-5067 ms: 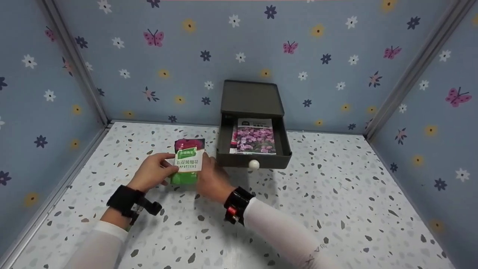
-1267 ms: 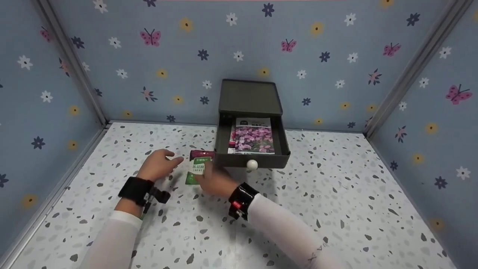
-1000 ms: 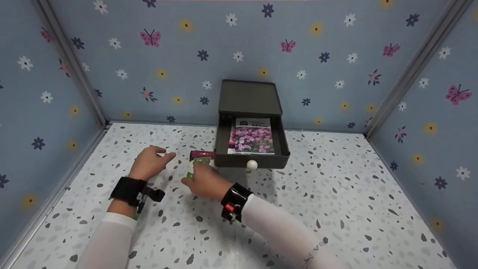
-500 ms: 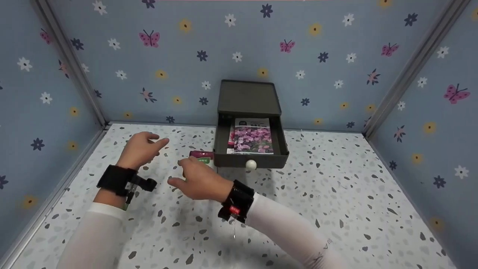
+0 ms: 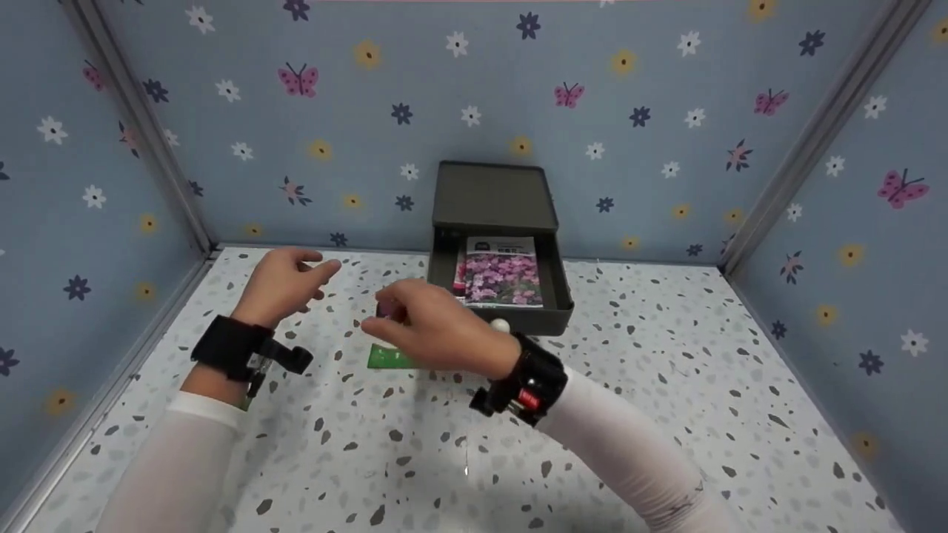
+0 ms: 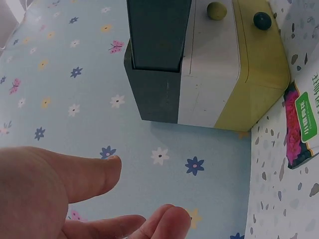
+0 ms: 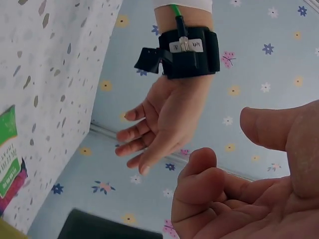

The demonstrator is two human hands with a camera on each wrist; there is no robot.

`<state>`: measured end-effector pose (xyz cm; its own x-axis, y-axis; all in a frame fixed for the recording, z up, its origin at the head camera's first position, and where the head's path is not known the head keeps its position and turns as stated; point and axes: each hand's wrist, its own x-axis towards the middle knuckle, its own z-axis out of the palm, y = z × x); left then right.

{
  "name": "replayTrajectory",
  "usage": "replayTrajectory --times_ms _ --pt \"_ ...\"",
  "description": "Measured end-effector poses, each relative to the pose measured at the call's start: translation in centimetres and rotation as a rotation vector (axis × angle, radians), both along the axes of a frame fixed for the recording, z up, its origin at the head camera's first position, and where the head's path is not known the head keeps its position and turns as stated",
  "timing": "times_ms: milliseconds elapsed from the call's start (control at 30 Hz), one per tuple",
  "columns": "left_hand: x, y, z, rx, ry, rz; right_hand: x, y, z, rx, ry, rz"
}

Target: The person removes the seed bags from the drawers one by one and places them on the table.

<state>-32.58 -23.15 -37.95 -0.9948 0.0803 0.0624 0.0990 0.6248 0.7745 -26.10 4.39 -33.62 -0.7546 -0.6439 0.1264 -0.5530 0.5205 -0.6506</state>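
Note:
A flower seed packet (image 5: 389, 357), green at the bottom with a pink bloom at its top, lies on the table beside the drawer unit. My right hand (image 5: 437, 326) hovers over it, covering most of it in the head view. The right wrist view shows this hand's fingers (image 7: 199, 184) loosely bent, with nothing in them. To the left, my left hand (image 5: 281, 285) hangs in the air, thumb and fingers apart and holding nothing. In the pulled-out dark green drawer (image 5: 548, 323) lies a packet with pink flowers (image 5: 503, 277), partly over another, reddish one.
The drawer unit stands against the flowered back wall (image 5: 333, 96). From the left wrist, its white drawer (image 6: 212, 64) and yellow drawer (image 6: 259, 59) appear closed, each with a round knob. Side walls flank the speckled table (image 5: 652, 414).
Earlier both hands held the seed packet; it now lies on the table, farther right against the unit. The right hand let go, lifted, then moved right toward the drawer. The left hand drew away.

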Motion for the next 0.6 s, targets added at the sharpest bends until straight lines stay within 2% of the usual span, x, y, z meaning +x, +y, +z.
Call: replayTrajectory --times_ms 300,600 --pt "1.0 1.2 1.0 0.031 0.04 -0.017 -2.0 5.2 1.4 0.027 0.055 -0.179" --pt "0.9 3.6 2.9 0.038 0.105 -0.087 -4.7 10.2 1.5 0.106 0.111 -0.295"
